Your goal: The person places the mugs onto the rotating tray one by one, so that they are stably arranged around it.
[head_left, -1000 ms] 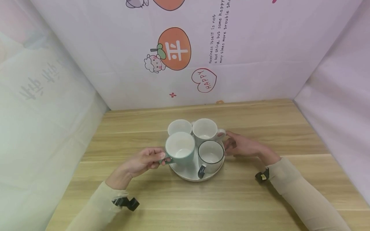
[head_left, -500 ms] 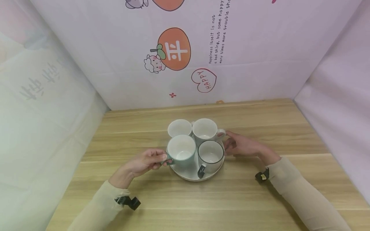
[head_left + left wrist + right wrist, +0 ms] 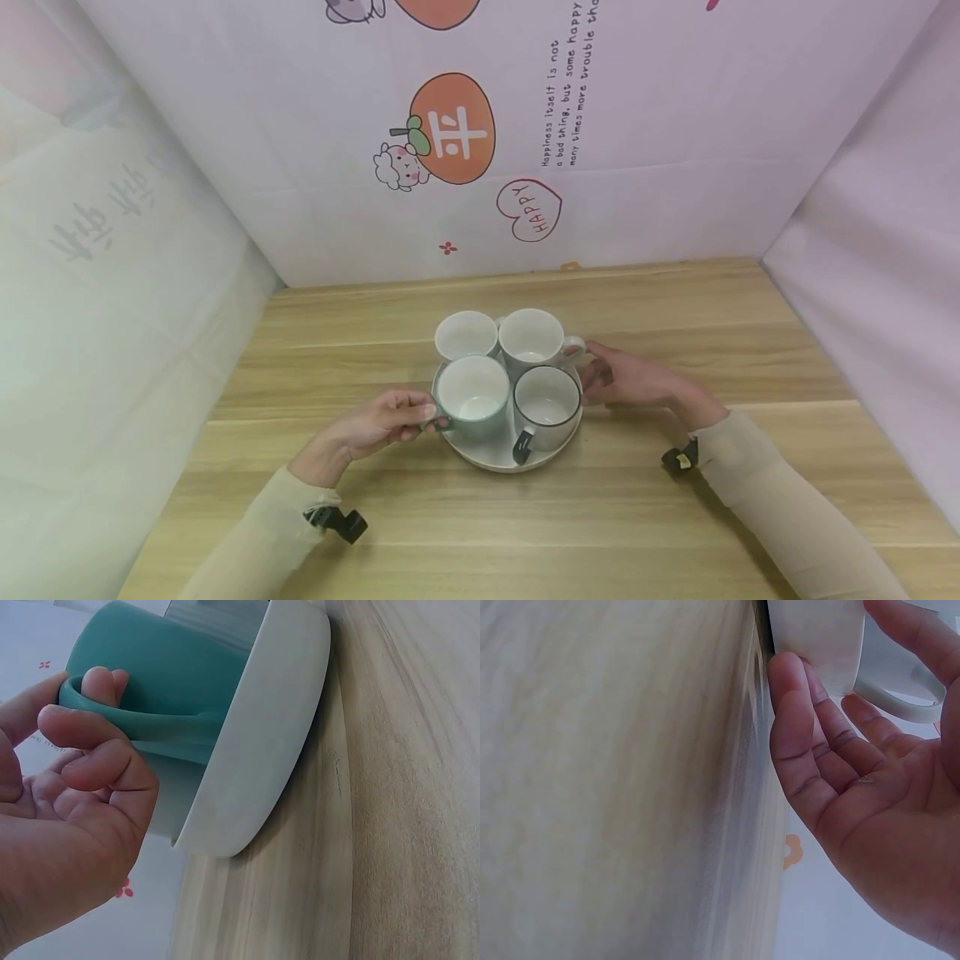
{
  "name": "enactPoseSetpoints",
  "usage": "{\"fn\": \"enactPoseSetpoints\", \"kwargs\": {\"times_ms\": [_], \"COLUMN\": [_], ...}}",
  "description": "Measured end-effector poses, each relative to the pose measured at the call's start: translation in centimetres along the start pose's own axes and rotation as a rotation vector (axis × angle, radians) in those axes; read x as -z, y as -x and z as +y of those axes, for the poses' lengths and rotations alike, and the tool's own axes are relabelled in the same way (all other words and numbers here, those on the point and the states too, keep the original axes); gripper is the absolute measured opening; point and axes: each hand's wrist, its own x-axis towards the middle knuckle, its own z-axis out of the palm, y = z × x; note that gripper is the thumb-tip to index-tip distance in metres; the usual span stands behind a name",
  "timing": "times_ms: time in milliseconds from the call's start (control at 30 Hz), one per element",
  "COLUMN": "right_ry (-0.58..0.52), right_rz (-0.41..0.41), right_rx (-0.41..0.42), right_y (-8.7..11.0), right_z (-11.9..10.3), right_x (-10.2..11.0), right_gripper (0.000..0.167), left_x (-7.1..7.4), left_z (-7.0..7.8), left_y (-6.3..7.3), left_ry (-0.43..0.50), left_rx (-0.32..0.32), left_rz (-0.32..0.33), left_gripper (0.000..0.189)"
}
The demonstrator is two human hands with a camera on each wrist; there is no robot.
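My left hand [image 3: 390, 421] pinches the handle of a mint-green mug [image 3: 474, 396]; the left wrist view shows fingers hooked through the handle. The mug stands upright on a round white plate [image 3: 491, 454] with a raised rim, at its left side. My right hand [image 3: 633, 377] holds the plate's right edge, with curled fingertips low on its outer wall [image 3: 821, 637] and the thumb near the rim. Beside the green mug stands a white mug with a black rim and black handle [image 3: 547, 404]. Behind them are a white mug [image 3: 531, 337] and another white cup [image 3: 467, 335].
The wooden table [image 3: 480, 533] runs round the plate. A printed white cloth wall [image 3: 315, 167] rises behind it, with pale cloth sides at left and right. Black wrist mounts [image 3: 337, 523] hang from both sleeves.
The green mug has come down slightly and to the right onto the plate, with my left hand following on its handle. My right hand and the other mugs stay in place.
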Motion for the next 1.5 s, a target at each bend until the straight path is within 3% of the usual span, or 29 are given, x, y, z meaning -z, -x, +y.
{"fn": "enactPoseSetpoints", "kwargs": {"times_ms": [933, 1200, 1500], "right_ry": [-0.007, -0.023, -0.02], "right_rz": [-0.013, -0.012, -0.003], "right_rx": [0.014, 0.019, 0.018], "right_y": [-0.1, -0.1, -0.1], "right_z": [0.4, 0.5, 0.7], "right_x": [0.0, -0.1, -0.1], "right_gripper": [0.07, 0.069, 0.071], "left_x": [0.7, 1.2, 1.5], "left_z": [-1.1, -0.7, -0.3], "left_y": [-1.0, -0.6, 0.1], "left_ry": [-0.024, -0.167, -0.234], "left_rx": [0.041, 0.099, 0.054], "left_rz": [-0.029, 0.032, 0.103], "left_gripper": [0.015, 0.037, 0.04]}}
